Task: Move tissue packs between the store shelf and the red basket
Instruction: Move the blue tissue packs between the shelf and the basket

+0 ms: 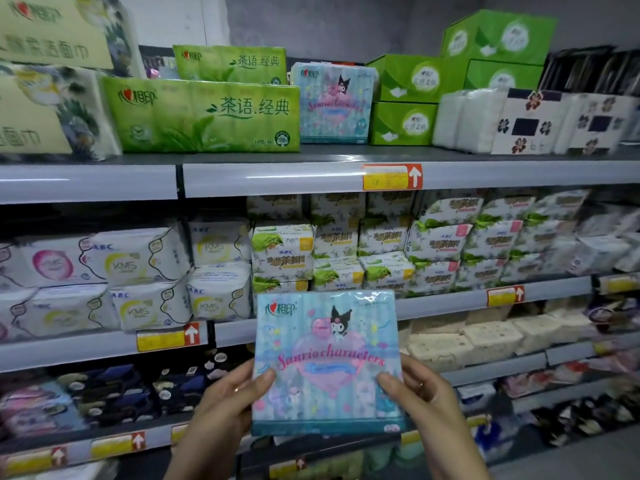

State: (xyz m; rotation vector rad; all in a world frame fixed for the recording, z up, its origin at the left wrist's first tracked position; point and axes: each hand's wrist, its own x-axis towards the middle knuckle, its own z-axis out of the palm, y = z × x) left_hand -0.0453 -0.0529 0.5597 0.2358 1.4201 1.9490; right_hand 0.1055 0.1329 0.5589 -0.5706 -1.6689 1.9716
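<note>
Both the left hand and right hand pinch the pale-blue cartoon-printed plastic tissue pack, held upright before the middle shelf's front edge. Its slick film could slip from such shallow thumb grips.

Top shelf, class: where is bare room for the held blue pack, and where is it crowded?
The held blue pack could probably go on top of the shelved blue pack: open space there, between the upper green pack and the green boxes. In front, only a narrow strip of bare shelf board. Side to side the row is tight.
</note>
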